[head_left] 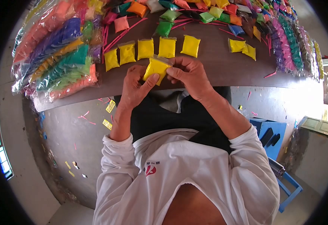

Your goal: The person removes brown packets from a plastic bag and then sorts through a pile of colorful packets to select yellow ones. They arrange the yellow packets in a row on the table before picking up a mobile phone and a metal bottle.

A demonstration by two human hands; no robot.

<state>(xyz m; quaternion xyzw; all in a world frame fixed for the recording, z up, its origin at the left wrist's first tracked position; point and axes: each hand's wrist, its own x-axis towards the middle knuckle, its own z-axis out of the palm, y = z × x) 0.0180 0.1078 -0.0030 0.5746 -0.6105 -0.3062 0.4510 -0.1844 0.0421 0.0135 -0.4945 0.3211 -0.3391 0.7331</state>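
Between my two hands, just over the table's near edge, is a small yellow packet (pixel 157 69) in a clear bag. My left hand (pixel 137 84) grips its lower left side, thumb across the front. My right hand (pixel 189 76) pinches its right side near the top, thumb and fingers closed on it. Behind it several more yellow packets (pixel 146 49) lie in a row on the brown table (pixel 224 75). Off to the right, two yellow packets (pixel 242 48) lie overlapping each other.
Clear bags of coloured packets (pixel 59 48) are heaped at the left, and similar bags (pixel 284 45) at the right. Loose coloured packets (pixel 164 28) and pink strips (pixel 124 35) lie along the back. A blue stool (pixel 270 135) stands on the floor at right.
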